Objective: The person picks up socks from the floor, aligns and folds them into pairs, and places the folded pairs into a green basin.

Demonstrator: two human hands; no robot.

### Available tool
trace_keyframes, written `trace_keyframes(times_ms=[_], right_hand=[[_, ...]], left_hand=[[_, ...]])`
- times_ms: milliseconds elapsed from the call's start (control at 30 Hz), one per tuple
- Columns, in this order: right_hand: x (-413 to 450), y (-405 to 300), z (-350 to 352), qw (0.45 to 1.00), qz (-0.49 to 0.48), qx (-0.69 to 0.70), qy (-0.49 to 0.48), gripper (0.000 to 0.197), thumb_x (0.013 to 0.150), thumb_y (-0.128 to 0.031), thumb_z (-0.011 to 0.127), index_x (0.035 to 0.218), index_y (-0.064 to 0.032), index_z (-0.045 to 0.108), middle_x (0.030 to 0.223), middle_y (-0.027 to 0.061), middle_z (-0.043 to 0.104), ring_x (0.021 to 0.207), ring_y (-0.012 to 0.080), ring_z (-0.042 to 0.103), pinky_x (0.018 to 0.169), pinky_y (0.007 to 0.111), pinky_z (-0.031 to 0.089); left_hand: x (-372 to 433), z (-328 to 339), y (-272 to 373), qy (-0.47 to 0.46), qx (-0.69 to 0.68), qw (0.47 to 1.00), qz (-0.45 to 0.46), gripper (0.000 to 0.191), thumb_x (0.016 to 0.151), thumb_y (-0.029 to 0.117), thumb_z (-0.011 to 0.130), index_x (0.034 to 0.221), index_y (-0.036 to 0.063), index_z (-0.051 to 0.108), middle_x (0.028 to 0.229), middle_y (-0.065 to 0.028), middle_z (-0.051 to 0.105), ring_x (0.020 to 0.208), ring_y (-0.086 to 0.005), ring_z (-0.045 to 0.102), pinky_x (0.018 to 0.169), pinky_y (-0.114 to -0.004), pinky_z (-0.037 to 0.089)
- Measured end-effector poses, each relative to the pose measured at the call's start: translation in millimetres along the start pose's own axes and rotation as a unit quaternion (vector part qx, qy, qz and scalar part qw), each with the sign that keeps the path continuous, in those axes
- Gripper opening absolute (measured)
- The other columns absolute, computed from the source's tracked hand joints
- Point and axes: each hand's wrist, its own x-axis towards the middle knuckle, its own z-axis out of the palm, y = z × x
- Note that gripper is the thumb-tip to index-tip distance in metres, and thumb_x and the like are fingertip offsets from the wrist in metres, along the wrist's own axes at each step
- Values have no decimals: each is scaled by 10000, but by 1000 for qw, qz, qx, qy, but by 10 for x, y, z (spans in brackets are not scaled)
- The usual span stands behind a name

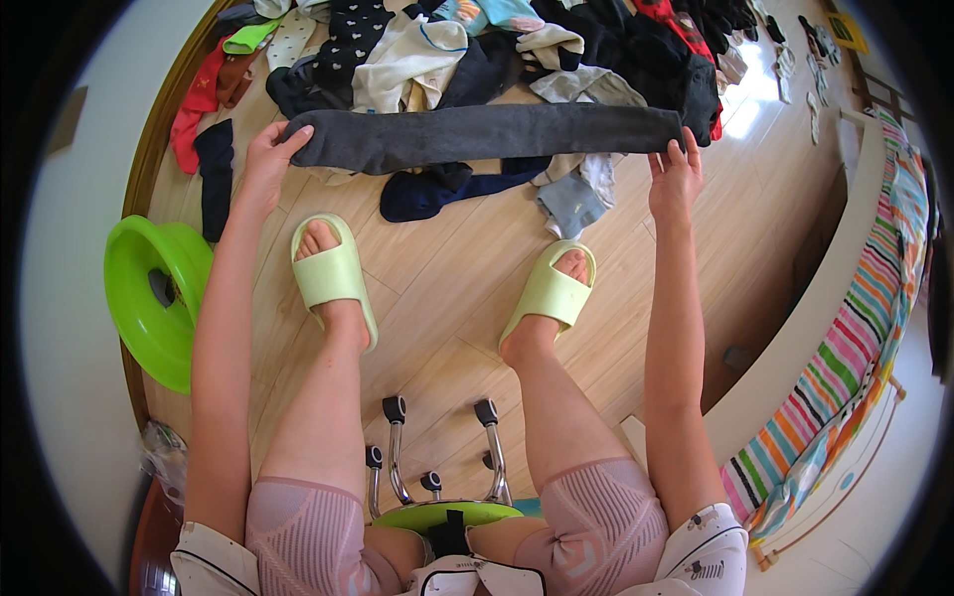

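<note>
A long dark grey sock [477,138] is stretched out sideways in the air above the floor. My left hand [272,160] pinches its foot end between thumb and fingers. At the other end, my right hand [676,175] holds the cuff edge with its fingertips. Behind and beneath the sock lies a heap of socks, among them a cream sock [410,63], a black sock with white hearts [350,45] and a light grey sock [589,86]. Nearer my feet are a navy sock [447,197] and a blue-grey sock [570,205].
A green plastic basin [156,298] stands at the left beside a navy sock [216,179] and a red sock [197,112]. A bed with striped bedding [835,357] runs along the right. Below me is a wheeled stool [447,514]. More small socks [785,73] lie at the upper right.
</note>
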Motion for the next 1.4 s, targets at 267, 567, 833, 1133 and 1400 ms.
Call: trace_keyframes(times_ms=[267,567,833,1133,1400], right_hand=[[172,244,-116,995,101,7,24,417,912,-62,636,1290,-93,463,1144,85,592,1005,261,603,878,433,535],[255,434,-225,929,366,59,9,441,902,-260,693,1239,-87,465,1145,169,531,1023,322,587,839,433,556],[211,502,-59,974,217,65,20,406,894,-234,706,1210,-77,506,1132,111,528,1032,266,557,923,411,505],[140,499,138,968,218,114,51,267,910,-127,673,1146,-50,574,1132,112,613,1040,238,587,921,406,505],[174,233,105,979,89,183,12,224,844,52,657,1050,-32,629,1039,85,656,933,200,636,885,321,514]], left_hand=[[-33,194,63,-30,-63,995,-69,332,845,221,765,1113,89,620,1017,7,653,900,-91,603,771,-271,444],[19,105,-16,-58,-230,962,-133,352,857,166,743,1164,58,611,1098,-31,665,1019,-144,620,909,-340,476],[-104,116,54,-16,-205,978,44,325,845,82,747,1141,-8,646,1093,-66,678,981,-134,638,887,-272,493],[-163,141,147,13,-201,978,61,292,848,39,732,1115,-48,654,1070,-84,688,957,-126,645,863,-247,493],[-327,-112,207,12,-305,951,52,272,866,40,709,1121,-29,643,1066,-84,686,976,-161,653,916,-290,494]])
